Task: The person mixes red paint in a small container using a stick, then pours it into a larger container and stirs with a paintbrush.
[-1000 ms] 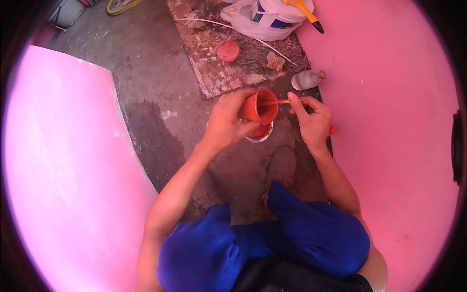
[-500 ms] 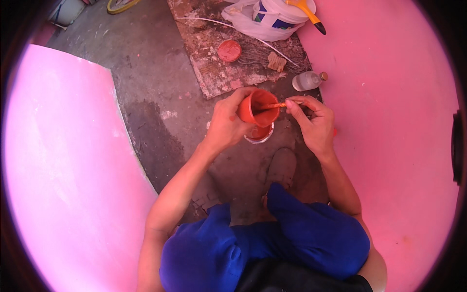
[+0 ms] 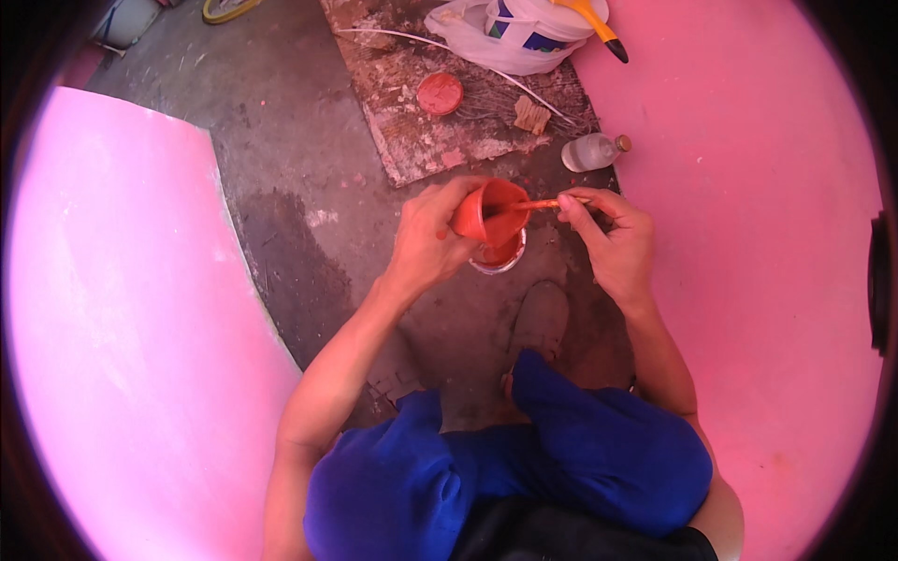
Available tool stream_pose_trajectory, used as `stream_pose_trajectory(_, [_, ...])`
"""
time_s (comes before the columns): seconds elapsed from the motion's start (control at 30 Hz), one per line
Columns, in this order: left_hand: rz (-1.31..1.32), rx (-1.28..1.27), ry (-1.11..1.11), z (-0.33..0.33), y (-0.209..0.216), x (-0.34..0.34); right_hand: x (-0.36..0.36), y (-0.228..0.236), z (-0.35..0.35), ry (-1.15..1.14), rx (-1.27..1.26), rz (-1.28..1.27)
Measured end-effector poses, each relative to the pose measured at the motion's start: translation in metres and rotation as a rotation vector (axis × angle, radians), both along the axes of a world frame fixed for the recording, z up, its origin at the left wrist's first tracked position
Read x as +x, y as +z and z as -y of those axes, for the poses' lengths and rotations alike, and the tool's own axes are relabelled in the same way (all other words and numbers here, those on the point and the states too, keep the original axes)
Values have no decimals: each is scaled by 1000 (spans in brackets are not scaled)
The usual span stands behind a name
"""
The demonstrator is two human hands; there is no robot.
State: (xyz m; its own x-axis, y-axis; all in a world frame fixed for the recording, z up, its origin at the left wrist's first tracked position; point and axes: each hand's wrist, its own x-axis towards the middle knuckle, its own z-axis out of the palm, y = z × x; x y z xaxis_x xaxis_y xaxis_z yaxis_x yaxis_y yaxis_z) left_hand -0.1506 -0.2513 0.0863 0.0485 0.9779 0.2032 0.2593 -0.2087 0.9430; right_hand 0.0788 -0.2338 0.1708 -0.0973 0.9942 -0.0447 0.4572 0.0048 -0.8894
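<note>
My left hand grips a small orange-red cup, tilted over a white-rimmed container of orange-red paint on the floor. In my right hand is a thin orange-stained stick or brush, pinched between the fingers, its tip inside the tilted cup. Both hands work just above the container. I am crouched, with blue shorts at the bottom of the view and a shoe just below the container.
A pink wall rises to the right, and a pink panel lies to the left. On a stained board sit an orange lid and a scrap. Nearby: a clear bottle and a white bucket in plastic with a yellow-handled brush.
Both hands shifted slightly left with the cup and stick. The cup stays tilted over the container while the stick moves inside it.
</note>
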Motion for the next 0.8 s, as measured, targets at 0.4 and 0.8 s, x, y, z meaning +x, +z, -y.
stream_pose_trajectory(0.4, [-24,-14,22,6,-13,-9,18,27,3,-147,-44,5])
stream_pose_trajectory(0.8, [150,-207,47,11,-22,-20,51,-45,24,-205,-58,22])
